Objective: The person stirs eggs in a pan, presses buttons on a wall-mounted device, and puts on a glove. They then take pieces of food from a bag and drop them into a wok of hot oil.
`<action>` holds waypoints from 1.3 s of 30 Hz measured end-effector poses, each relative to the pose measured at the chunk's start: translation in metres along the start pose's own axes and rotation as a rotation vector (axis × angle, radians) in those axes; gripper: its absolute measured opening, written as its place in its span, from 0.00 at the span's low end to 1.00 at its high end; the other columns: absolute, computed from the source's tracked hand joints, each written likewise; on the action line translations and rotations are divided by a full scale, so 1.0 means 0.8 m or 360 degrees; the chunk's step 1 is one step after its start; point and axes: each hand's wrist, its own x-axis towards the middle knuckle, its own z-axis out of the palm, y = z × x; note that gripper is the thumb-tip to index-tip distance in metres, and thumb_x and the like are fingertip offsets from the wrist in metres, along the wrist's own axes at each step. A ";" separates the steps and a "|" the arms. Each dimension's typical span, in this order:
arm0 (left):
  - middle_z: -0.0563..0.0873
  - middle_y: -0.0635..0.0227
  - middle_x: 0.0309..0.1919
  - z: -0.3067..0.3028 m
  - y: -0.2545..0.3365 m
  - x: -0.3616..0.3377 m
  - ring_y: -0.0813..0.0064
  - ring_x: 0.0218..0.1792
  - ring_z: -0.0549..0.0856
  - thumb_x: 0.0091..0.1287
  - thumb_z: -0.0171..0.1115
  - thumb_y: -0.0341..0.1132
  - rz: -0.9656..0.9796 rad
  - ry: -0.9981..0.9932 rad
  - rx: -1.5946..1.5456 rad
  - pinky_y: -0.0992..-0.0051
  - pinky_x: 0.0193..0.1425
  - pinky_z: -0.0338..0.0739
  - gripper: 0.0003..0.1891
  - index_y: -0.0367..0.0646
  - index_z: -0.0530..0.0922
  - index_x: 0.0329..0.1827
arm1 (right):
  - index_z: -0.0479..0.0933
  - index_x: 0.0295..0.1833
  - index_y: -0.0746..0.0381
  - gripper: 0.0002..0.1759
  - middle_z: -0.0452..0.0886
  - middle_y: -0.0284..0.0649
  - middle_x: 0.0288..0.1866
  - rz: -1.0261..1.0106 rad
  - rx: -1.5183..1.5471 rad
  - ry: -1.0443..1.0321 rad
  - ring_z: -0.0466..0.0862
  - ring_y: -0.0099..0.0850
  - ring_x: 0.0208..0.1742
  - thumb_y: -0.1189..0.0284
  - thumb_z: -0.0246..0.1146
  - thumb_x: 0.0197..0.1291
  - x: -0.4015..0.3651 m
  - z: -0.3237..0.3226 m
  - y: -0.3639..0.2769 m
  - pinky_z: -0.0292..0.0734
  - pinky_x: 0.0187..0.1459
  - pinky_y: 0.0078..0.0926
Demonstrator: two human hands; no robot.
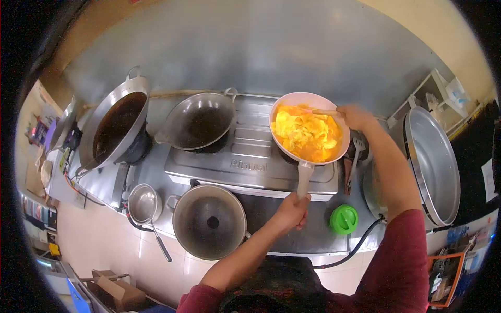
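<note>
My left hand (293, 213) is wrapped round the pale handle of a frying pan (305, 180) on the right burner of the gas stove (251, 168). Bright yellow scrambled egg (307, 131) fills much of the pan, with some runny liquid around it. In my right hand (358, 118), at the pan's right rim, is the handle of a wooden spatula (324, 111). Its far end reaches into the egg, where its shape is hard to make out.
An empty wok (201, 122) sits on the left burner. Farther left, a large wok (117, 120) holds dark liquid. A deep pot (209, 221) and a strainer (144, 203) stand in front. At right are a slotted turner (357, 156), a green-lidded container (344, 219) and a big metal pot (432, 167).
</note>
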 end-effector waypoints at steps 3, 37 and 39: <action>0.72 0.70 0.21 0.005 -0.006 0.001 0.78 0.14 0.71 0.78 0.54 0.45 0.0035 0.0033 -0.0120 0.71 0.13 0.65 0.15 0.42 0.66 0.42 | 0.82 0.52 0.52 0.12 0.86 0.45 0.45 -0.0169 -0.0282 -0.0177 0.85 0.48 0.48 0.65 0.59 0.66 -0.028 -0.078 -0.036 0.80 0.48 0.46; 0.73 0.71 0.22 0.003 -0.024 0.000 0.78 0.14 0.71 0.79 0.54 0.46 0.0091 0.0010 -0.0231 0.72 0.14 0.66 0.15 0.43 0.67 0.45 | 0.81 0.49 0.63 0.12 0.85 0.46 0.44 0.0421 -0.0641 0.0046 0.88 0.43 0.44 0.72 0.57 0.64 -0.152 -0.181 -0.123 0.85 0.44 0.40; 0.73 0.71 0.23 0.002 -0.023 0.005 0.78 0.14 0.71 0.79 0.54 0.46 0.0058 0.0032 -0.0214 0.73 0.14 0.66 0.15 0.43 0.68 0.46 | 0.82 0.47 0.63 0.12 0.85 0.47 0.45 0.0525 -0.0544 0.0033 0.88 0.43 0.44 0.71 0.57 0.65 -0.136 -0.151 -0.122 0.84 0.45 0.40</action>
